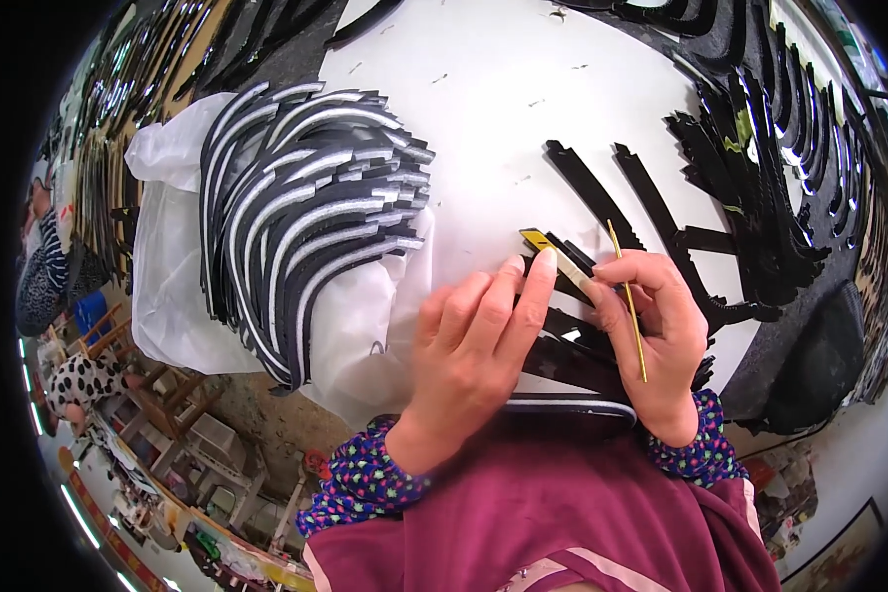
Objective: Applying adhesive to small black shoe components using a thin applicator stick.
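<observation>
My left hand [474, 345] lies with its fingers stretched forward, pressing the fingertips down on a small black piece with a yellow end [536, 239]. A pale narrow strip [568, 274] runs from under the left index fingertip to the thumb of my right hand [659, 335]. That hand is closed in a pinch, with a thin yellow stick [629, 301] held upright among its fingers. Beside and beneath the hands lie several flat black strips [592, 192]. A curved black strip with a light edge [572, 403] rests along the near table edge.
On the left, a large heap of curved black-and-white strips [316, 197] lies over white plastic sheeting [163, 266]. Glossy black strips [750, 187] pile up on the right of the white table [474, 89]. Other people sit at the far left, near a wooden stool [163, 400].
</observation>
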A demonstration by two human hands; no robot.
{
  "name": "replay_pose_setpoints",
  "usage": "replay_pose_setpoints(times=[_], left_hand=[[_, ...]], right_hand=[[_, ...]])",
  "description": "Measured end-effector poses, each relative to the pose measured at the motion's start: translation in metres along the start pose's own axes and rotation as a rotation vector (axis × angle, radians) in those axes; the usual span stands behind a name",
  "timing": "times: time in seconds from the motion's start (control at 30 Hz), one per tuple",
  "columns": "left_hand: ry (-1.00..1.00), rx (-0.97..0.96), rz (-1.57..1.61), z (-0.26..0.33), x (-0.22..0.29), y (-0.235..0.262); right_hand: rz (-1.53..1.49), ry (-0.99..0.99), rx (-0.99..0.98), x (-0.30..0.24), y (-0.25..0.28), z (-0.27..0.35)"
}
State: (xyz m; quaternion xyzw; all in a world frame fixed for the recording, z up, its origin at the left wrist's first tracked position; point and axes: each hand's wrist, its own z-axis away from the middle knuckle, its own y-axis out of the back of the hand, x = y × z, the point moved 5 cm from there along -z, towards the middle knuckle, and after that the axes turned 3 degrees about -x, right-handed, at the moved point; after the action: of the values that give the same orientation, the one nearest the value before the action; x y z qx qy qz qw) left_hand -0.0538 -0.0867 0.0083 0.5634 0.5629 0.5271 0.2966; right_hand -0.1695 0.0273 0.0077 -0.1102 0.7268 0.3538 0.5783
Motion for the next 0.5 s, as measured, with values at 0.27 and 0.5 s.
replay_pose_setpoints(times=[0.27,0.5], left_hand=[[0.025,-0.028,-0.077,0.002,0.001,-0.006],[0.023,-0.023,-0.076,0.002,0.001,-0.007]], right_hand=[[0.289,0.183,-0.049,-0.017,0.0,-0.004],[0.35,0.316,-0.069,-0.016,-0.003,-0.002]])
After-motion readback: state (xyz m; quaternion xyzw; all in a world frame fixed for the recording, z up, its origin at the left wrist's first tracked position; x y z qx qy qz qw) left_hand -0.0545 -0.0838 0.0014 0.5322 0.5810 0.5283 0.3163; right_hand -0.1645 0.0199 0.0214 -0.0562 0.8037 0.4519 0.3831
